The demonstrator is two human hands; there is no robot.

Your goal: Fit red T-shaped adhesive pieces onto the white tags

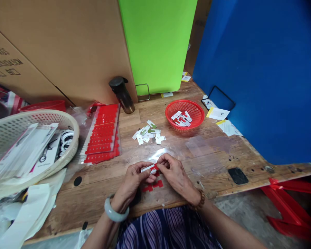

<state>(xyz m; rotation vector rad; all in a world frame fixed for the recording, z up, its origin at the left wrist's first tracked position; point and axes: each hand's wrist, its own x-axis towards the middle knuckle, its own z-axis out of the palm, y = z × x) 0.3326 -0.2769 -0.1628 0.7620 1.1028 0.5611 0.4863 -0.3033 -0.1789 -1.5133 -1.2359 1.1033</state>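
Note:
My left hand pinches a small white card between thumb and fingers, just above the table. My right hand is closed at the card's right end, its thumb and forefinger on a small red piece that touches the card. Whether the red piece is stuck to the card, I cannot tell. Beneath the hands lies a sheet with red cut-out shapes. Beyond them is a loose pile of small white and green cards. A red basket to the right holds similar white-and-red cards.
Stacked red sticker sheets in clear plastic lie at left, beside a big cream basket of packaging cards and black-and-white rings. A dark flask stands behind. Cardboard, a green board and a blue board wall the back and right.

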